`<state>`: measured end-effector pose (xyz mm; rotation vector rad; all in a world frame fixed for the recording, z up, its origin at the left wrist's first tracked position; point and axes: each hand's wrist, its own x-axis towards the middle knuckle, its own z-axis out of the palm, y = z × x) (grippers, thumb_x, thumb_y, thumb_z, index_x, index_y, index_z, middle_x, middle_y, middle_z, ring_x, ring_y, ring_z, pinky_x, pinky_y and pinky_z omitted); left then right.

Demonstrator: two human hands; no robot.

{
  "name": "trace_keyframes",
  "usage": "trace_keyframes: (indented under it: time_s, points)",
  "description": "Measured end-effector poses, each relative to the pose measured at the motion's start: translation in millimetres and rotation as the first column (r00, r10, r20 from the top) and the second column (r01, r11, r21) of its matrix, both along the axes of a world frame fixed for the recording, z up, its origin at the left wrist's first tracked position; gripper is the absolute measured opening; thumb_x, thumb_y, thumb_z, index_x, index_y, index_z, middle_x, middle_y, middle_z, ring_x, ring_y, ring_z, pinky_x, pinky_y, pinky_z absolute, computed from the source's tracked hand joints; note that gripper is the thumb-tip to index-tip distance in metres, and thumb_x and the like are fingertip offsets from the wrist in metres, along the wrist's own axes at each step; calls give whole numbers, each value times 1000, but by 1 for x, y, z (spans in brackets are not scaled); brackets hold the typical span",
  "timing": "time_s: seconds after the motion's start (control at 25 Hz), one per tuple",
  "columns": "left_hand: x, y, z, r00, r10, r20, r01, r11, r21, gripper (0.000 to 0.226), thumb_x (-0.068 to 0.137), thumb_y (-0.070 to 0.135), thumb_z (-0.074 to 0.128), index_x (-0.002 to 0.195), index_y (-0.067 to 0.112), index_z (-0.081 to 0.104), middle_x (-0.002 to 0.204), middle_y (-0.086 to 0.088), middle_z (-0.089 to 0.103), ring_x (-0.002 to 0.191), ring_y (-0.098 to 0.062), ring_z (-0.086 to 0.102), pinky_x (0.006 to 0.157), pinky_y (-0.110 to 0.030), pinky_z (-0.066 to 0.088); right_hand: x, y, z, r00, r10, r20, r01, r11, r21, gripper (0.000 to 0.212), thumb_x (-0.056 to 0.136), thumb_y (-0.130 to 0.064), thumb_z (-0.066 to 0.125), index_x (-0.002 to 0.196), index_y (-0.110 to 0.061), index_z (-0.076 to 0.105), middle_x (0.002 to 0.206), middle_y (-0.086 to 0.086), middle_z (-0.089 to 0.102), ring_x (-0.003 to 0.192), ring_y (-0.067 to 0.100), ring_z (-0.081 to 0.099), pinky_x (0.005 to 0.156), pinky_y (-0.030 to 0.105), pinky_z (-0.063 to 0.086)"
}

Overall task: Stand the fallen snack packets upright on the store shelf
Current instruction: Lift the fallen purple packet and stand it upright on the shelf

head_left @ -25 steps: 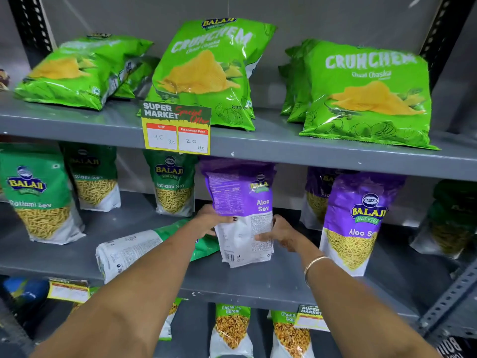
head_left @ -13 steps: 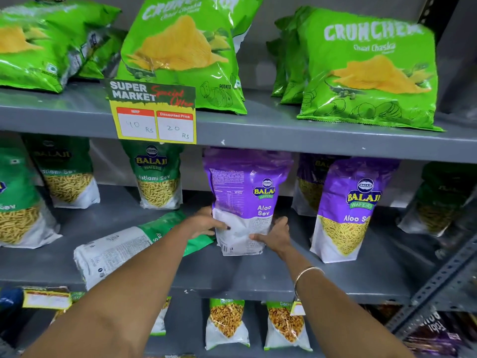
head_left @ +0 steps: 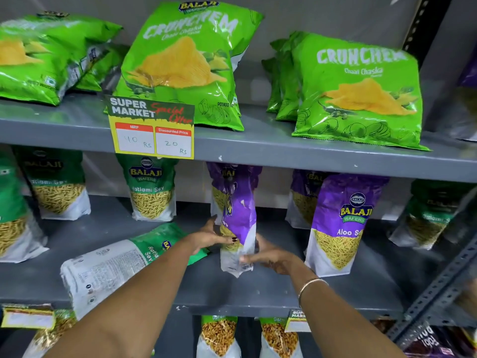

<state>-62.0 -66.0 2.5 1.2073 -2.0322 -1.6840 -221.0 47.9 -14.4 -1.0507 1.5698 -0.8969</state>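
Note:
On the middle shelf (head_left: 258,293) I hold a purple Aloo Sev packet (head_left: 238,220) upright, turned edge-on to me, its bottom just above the shelf. My left hand (head_left: 210,237) grips its left side and my right hand (head_left: 271,257) grips its lower right corner. A green-and-white Ratlami Sev packet (head_left: 121,262) lies flat on its face to the left, partly under my left forearm. Another purple Aloo Sev packet (head_left: 340,223) stands upright to the right.
Green Ratlami Sev packets (head_left: 152,189) stand at the back left of the same shelf. Green Crunchem bags (head_left: 185,65) fill the upper shelf, one at far left lying over (head_left: 46,58). A yellow price tag (head_left: 152,130) hangs on the upper shelf edge. A metal upright (head_left: 444,285) stands at right.
The purple packet has been rotated from showing its back to edge-on, and shifted slightly right. Both hands stay on it. The camera has tilted up a little.

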Motion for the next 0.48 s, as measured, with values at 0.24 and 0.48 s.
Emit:
trace_keyframes:
  time_s: [0.24,0.48]
  points:
    - [-8,-6,0,994,-60,-92,64,997,39,113,47,17,83,144,12,25,143,-7,46,133,-22,44,113,-32,33,-2,-11,-10,974,-145,-172,132,988,-83,83,55,-13,88,115,-7,30,119,4,53,111,18,55,92,29,49]
    - [2,-14,4,998,31,57,-30,999,-15,72,66,9,80,125,7,37,129,-3,49,125,-19,43,111,-34,31,-26,-3,-2,983,-183,-14,174,954,-244,78,57,17,74,128,6,44,117,17,59,90,17,64,71,14,56]
